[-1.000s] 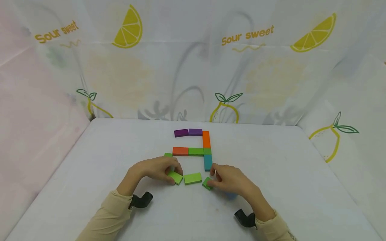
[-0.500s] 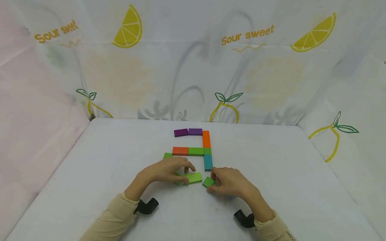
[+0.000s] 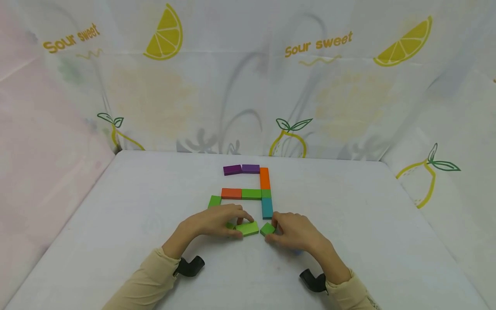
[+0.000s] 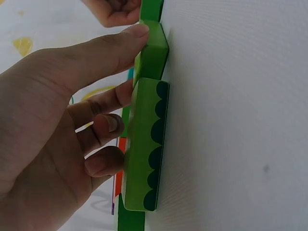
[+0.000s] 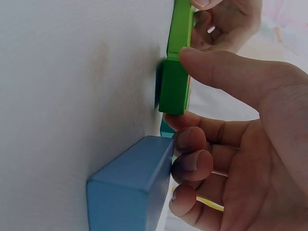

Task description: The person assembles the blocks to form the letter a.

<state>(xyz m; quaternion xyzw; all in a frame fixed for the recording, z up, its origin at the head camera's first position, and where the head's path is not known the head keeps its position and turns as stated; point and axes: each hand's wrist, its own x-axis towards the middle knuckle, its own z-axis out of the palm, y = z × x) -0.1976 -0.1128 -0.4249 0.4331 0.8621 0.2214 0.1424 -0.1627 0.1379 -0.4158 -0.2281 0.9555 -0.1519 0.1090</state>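
Between thumb and index finger my left hand (image 3: pixel 218 220) pinches a light green block (image 3: pixel 249 228) lying on the table. A second light green block (image 4: pixel 144 149), with a scalloped dark green edge, lies under that hand's other fingers and is mostly hidden in the head view. My right hand (image 3: pixel 296 230) has its thumb and index finger on a small green block (image 5: pixel 174 86), pinching it just right of the light green one. Beneath the right palm lies a blue block (image 5: pixel 132 173), nearly all covered in the head view.
Farther back, a red-orange block (image 3: pixel 231 193), a green block (image 3: pixel 251 194) and a small green square (image 3: pixel 266 193) form a row. An orange block (image 3: pixel 264 178) and a teal block (image 3: pixel 267 209) extend from the square. Two purple blocks (image 3: pixel 251 168) sit behind; another green block (image 3: pixel 214 201) is at left.
My left hand has left the scalloped light green block and moved right onto the neighbouring one. The small green block has shifted slightly between my right fingers.
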